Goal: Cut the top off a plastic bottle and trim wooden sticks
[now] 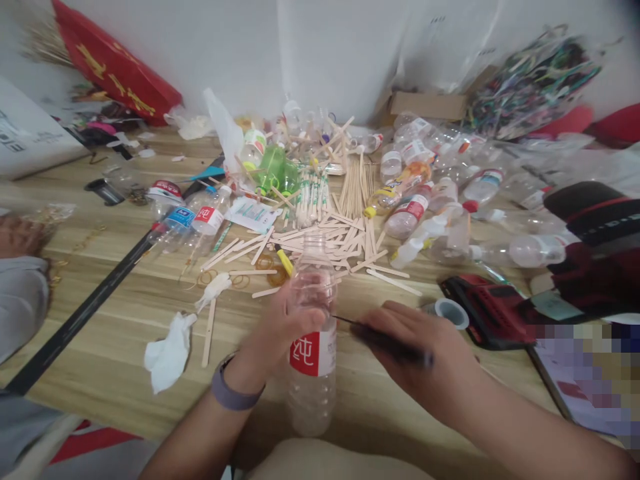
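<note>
My left hand (280, 327) is wrapped round the upper part of a clear plastic bottle (313, 393) with a red and white label, which stands upright near the table's front edge. To its right, my right hand (410, 347) grips a thin tool with a black handle (387, 343). The tool's narrow metal tip touches or nearly touches the bottle's side just above the label, close to my left thumb. The bottle's open-looking neck points up towards the pile of wooden sticks (345, 243).
Many plastic bottles (410, 213) lie at the back right. A red and black power tool (487, 310) lies right of my right hand. Crumpled tissue (170, 353) and a black strip (85, 310) are at left. Another person's hand (20, 237) rests at the far left.
</note>
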Action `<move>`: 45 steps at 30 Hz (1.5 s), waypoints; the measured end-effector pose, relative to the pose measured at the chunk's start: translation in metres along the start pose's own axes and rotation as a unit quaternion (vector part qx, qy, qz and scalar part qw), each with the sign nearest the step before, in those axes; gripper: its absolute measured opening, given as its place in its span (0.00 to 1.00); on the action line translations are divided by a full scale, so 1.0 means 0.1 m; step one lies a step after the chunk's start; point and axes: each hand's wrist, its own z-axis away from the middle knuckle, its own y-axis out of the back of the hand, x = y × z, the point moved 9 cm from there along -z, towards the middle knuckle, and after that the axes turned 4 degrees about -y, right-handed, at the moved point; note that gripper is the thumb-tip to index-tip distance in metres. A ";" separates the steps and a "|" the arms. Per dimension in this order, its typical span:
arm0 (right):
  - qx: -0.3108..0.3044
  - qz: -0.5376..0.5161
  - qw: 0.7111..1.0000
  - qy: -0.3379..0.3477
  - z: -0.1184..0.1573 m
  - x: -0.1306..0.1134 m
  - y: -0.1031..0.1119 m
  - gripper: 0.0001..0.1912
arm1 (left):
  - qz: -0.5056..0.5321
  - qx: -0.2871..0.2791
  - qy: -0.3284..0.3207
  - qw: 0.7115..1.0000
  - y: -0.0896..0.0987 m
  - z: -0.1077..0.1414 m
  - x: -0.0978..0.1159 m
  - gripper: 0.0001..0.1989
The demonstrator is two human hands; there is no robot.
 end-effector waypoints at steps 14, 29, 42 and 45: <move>-0.032 -0.002 0.999 0.001 -0.03 0.04 -0.03 0.14 | -0.049 0.026 0.004 0.998 0.03 0.02 -0.03 0.26; -0.025 0.082 0.993 0.079 0.01 -0.04 -0.05 0.12 | -0.054 0.055 0.032 0.997 0.05 0.01 -0.11 0.24; -0.030 0.103 0.991 0.077 0.01 -0.02 -0.11 0.13 | -0.078 0.051 0.031 0.995 0.03 0.00 -0.14 0.23; 0.006 0.123 0.984 0.128 0.05 -0.11 -0.08 0.15 | -0.065 0.043 0.042 0.996 -0.02 0.00 -0.17 0.23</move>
